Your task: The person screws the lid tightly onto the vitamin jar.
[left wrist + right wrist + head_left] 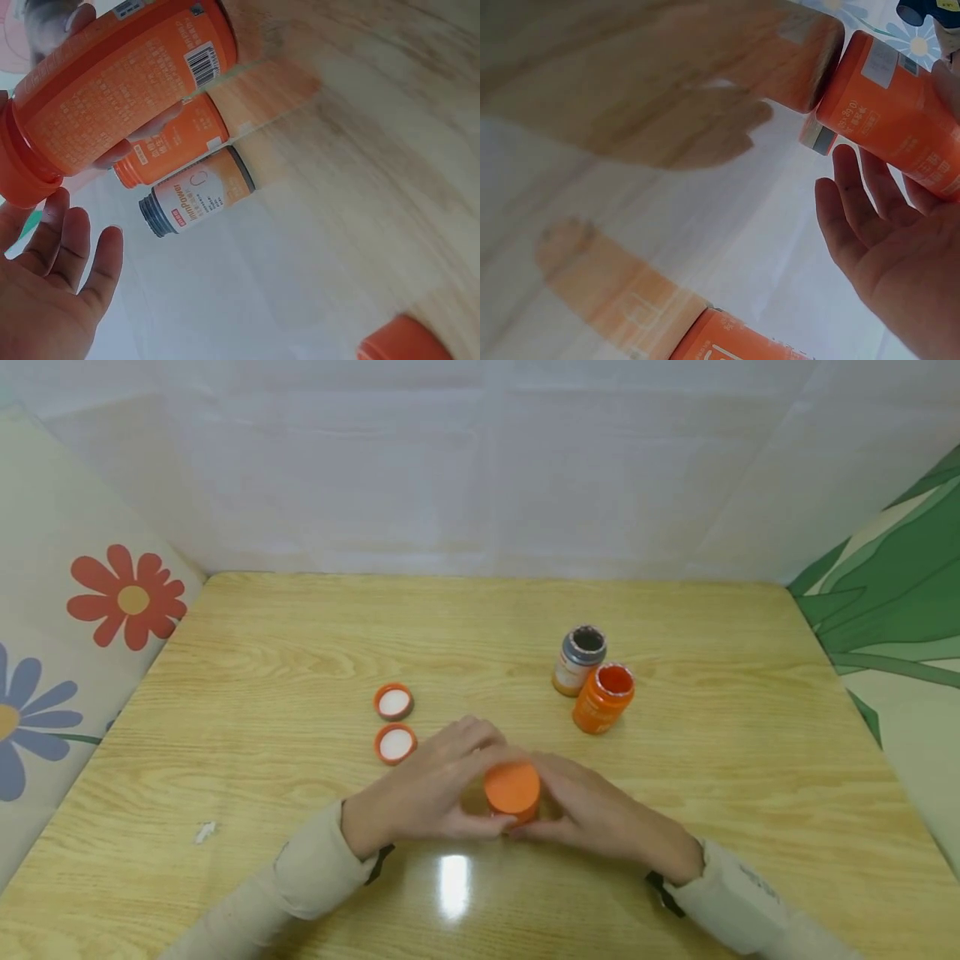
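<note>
Both hands are around an orange bottle (124, 86) with its orange lid (512, 787) on, at the front middle of the table. My left hand (431, 789) pinches the lid between thumb and forefinger; its other fingers extend loosely in the left wrist view. My right hand (600, 806) grips the bottle's body from the right side, with some fingers spread away from it. The bottle's base is right at the tabletop in the right wrist view. Printed text and a barcode show on its side.
Behind the right hand stand a lidless grey bottle (572, 672) and a lidless orange bottle (600, 706), side by side. Two orange-rimmed lids (393, 702) lie with white insides up, left of centre. A white scrap (205, 832) marks the wooden table (285, 635) at left.
</note>
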### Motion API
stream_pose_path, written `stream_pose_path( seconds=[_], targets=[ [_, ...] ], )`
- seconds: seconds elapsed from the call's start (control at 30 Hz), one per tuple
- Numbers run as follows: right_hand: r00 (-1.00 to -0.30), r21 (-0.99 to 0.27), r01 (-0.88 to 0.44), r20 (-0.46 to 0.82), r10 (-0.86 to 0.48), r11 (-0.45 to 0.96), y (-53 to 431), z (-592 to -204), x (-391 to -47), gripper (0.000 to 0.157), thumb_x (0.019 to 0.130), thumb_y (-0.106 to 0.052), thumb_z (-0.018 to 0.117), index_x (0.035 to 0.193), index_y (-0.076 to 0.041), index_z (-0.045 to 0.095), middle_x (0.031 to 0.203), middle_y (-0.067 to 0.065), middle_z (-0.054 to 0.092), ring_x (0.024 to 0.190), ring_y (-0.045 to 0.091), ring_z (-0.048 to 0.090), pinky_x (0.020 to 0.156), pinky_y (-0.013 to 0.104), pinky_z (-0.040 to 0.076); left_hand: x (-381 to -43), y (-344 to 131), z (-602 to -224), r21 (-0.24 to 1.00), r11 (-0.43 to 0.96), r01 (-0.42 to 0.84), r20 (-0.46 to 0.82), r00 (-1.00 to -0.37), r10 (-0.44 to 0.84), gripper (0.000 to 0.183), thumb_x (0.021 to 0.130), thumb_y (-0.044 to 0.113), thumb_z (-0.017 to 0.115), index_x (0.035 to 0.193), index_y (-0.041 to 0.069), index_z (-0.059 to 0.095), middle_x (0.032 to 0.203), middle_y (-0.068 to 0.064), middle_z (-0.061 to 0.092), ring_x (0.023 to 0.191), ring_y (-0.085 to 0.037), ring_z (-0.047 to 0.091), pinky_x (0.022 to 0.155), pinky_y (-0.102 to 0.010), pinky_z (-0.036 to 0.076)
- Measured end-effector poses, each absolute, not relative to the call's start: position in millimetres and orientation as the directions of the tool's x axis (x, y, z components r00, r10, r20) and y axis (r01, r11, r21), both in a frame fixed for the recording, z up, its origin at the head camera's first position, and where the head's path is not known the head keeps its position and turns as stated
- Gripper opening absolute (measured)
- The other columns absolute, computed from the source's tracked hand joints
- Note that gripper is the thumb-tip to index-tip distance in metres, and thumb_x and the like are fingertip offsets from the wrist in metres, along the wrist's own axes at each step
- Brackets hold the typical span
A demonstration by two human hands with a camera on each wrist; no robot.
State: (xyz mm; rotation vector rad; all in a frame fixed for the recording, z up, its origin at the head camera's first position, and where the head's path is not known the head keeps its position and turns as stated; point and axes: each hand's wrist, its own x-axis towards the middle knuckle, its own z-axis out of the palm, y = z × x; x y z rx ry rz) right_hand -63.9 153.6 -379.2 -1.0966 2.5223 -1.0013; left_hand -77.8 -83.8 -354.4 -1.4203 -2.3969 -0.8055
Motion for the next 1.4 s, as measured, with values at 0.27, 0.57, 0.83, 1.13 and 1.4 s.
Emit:
stream_pose_path(
  seconds=[0.27, 0.57, 0.83, 1.13, 1.4],
  targets=[
    [-0.700, -0.685, -0.554, 0.075, -0.710, 0.473, 153, -379, -65, 0.072, 0.084, -0.039, 0.078, 0.145, -0.021, 0.045, 0.142, -0.003, 0.056, 0.128, 0.014, 0.055, 0.107, 0.042, 0.048, -77, -88, -357, 0.494, 0.329, 0.805, 0.396, -0.545, 0.739, 0.060, 0.081, 0.030, 0.078, 0.135, 0.014, 0.058, 0.119, 0.001, 0.059, 0.112, -0.012, 0.053, 0.098, -0.026, 0.048],
    [-0.701, -0.738, -0.461, -0.036, -0.712, 0.492, 153, -379, -65, 0.057, 0.083, -0.035, 0.079, 0.134, -0.023, 0.055, 0.129, -0.011, 0.062, 0.118, 0.008, 0.058, 0.104, 0.040, 0.050, -68, -96, -364, 0.787, 0.245, 0.567, 0.261, -0.665, 0.700, 0.066, 0.083, 0.027, 0.081, 0.141, 0.016, 0.051, 0.138, 0.000, 0.057, 0.128, -0.014, 0.049, 0.105, -0.038, 0.045],
    [-0.705, -0.734, -0.452, -0.054, -0.707, 0.507, 155, -380, -65, 0.066, 0.084, -0.036, 0.078, 0.142, -0.019, 0.051, 0.138, -0.004, 0.060, 0.125, 0.015, 0.058, 0.106, 0.046, 0.047, -67, -94, -370, 0.831, 0.140, 0.538, 0.304, -0.651, 0.696, 0.063, 0.081, 0.017, 0.082, 0.137, 0.015, 0.054, 0.133, 0.000, 0.061, 0.121, -0.013, 0.055, 0.100, -0.035, 0.047],
    [-0.704, -0.717, -0.462, -0.061, -0.708, 0.522, 156, -380, -66, 0.062, 0.088, -0.045, 0.072, 0.141, -0.020, 0.051, 0.137, -0.005, 0.059, 0.125, 0.014, 0.057, 0.106, 0.045, 0.048, -67, -85, -371, 0.819, 0.195, 0.540, 0.293, -0.685, 0.668, 0.063, 0.078, 0.021, 0.084, 0.134, 0.012, 0.058, 0.133, -0.002, 0.064, 0.125, -0.015, 0.057, 0.107, -0.035, 0.046],
    [-0.707, -0.724, -0.464, -0.044, -0.705, 0.510, 156, -380, -66, 0.054, 0.087, -0.043, 0.074, 0.134, -0.026, 0.054, 0.131, -0.010, 0.062, 0.120, 0.010, 0.059, 0.104, 0.042, 0.050, -72, -88, -366, 0.826, 0.197, 0.529, 0.221, -0.624, 0.750, 0.064, 0.088, 0.021, 0.075, 0.145, 0.010, 0.049, 0.144, -0.003, 0.055, 0.133, -0.016, 0.050, 0.113, -0.037, 0.041]
  ],
)
